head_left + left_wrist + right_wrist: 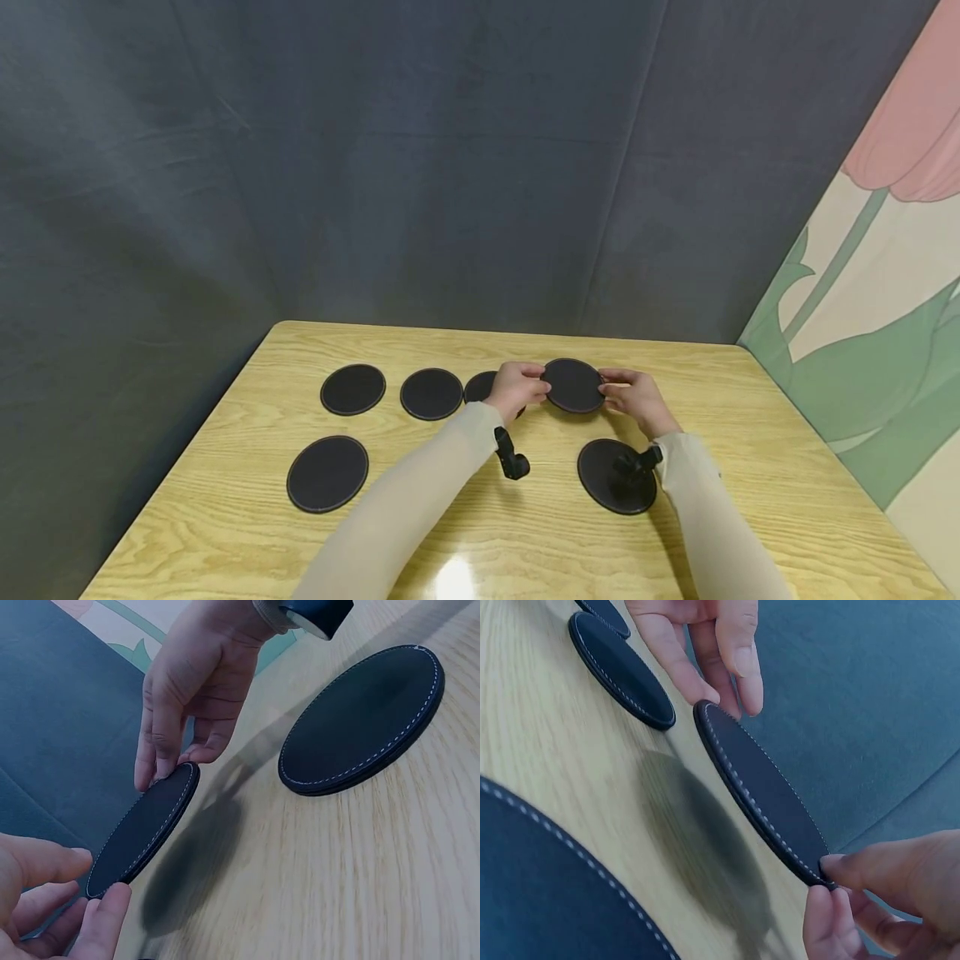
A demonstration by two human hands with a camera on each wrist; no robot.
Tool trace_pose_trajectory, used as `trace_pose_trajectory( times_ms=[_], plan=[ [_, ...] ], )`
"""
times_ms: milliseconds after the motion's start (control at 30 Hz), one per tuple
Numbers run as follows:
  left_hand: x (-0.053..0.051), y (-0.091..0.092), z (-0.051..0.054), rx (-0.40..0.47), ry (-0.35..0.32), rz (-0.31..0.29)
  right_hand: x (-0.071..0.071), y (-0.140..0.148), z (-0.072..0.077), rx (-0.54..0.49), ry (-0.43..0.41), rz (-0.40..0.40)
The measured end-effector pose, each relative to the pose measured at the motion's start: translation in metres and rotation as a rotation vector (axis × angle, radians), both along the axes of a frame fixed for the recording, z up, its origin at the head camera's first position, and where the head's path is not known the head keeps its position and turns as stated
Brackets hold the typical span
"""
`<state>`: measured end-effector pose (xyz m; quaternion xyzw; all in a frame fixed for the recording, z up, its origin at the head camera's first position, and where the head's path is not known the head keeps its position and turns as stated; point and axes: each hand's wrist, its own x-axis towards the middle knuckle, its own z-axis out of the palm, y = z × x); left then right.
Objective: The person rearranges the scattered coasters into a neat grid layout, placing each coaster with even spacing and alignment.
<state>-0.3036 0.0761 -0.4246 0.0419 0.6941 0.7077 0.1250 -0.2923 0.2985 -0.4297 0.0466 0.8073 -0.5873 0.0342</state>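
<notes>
A round black coaster (573,386) with pale stitching round its rim is held above the wooden table, its shadow falling beneath it. My right hand (634,398) pinches its right edge, thumb on the upper face and fingers below, as the right wrist view shows. At the opposite edge, my left hand (517,389) holds the coaster lightly between thumb and fingertips. Under my right wrist lies a larger black coaster (611,479). Another coaster (480,386) is partly hidden behind my left hand.
More black coasters lie flat on the table (525,533): one mid-row (431,394), one at the back left (353,389) and a larger one (327,474) at the front left. A dark curtain (450,167) hangs behind the table, with a flower-patterned wall (885,333) at right.
</notes>
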Motion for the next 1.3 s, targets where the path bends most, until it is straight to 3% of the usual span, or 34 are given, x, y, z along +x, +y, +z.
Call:
trace_pose_trajectory(
  times_ms=[200,533,1300],
  plan=[
    [0.0,-0.011,0.003,0.017,0.011,0.027,0.004,-0.006,0.003,0.0,0.021,0.024],
    [-0.001,-0.021,-0.002,0.036,0.047,0.058,0.009,-0.015,0.01,-0.012,0.037,0.05],
    [0.002,-0.023,-0.01,0.012,0.033,0.023,0.015,-0.017,0.011,-0.024,0.014,0.056]
  ],
)
